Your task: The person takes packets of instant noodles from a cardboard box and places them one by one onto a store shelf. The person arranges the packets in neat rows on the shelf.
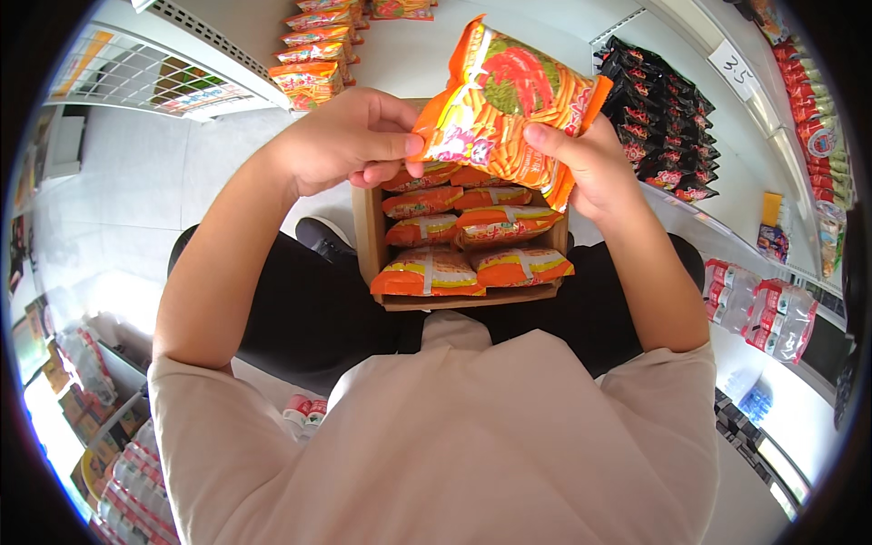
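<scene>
An orange snack bag (507, 112) is held up over an open cardboard box (368, 225). My right hand (596, 167) grips its right side, the thumb lying across the printed front. At the bag's lower left corner, my left hand (368, 139) pinches the edge between thumb and fingers. Several matching orange snack bags (428, 272) fill the box in two columns. The held bag and my hands hide the far end of the box, which stands between my legs.
Ahead is a white shelf (409, 65) with a row of orange bags (313, 58) at left and black snack bags (657, 119) at right. A wire rack (150, 75) stands left. Packs of bottles (759, 306) sit at right, and more bottles (136, 490) at lower left.
</scene>
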Demonstrator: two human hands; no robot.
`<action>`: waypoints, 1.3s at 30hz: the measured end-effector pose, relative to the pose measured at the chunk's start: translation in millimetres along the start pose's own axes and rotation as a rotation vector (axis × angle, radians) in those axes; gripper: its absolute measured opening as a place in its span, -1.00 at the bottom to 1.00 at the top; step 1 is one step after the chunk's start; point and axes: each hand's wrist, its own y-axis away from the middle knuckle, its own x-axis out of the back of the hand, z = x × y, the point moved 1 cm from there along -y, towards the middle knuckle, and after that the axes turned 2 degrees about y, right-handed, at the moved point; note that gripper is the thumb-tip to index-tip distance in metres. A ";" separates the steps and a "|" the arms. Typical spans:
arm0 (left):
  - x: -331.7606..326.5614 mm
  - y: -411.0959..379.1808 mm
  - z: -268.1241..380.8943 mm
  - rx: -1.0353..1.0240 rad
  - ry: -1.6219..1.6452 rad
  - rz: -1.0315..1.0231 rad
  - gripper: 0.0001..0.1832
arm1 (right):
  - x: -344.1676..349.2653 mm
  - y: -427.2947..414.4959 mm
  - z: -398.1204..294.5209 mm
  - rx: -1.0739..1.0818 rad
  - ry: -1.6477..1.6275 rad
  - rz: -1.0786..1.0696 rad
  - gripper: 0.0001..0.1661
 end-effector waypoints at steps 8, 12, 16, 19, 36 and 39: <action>-35.9 -12.7 -7.5 -0.394 0.041 0.353 -0.25 | -12.4 -1.1 11.7 0.036 0.090 -0.011 -0.38; -43.2 -18.8 -7.5 -0.408 0.138 0.253 -0.34 | -25.2 1.2 19.9 0.031 0.152 -0.027 -0.37; -39.5 -16.1 -1.8 -0.326 0.040 0.295 -0.48 | -27.6 0.2 20.0 0.001 0.167 -0.014 -0.38; -38.4 -18.7 -7.4 -0.403 -0.025 0.373 -0.55 | -34.2 -0.1 19.2 -0.027 0.145 0.025 -0.40; -1.7 -0.7 8.6 -0.498 0.383 0.457 -0.72 | -44.3 -48.7 -0.7 0.005 0.198 0.001 -0.38; 9.6 4.3 17.6 -0.495 0.460 0.617 -0.78 | -51.6 -67.8 -5.7 0.003 0.220 -0.011 -0.38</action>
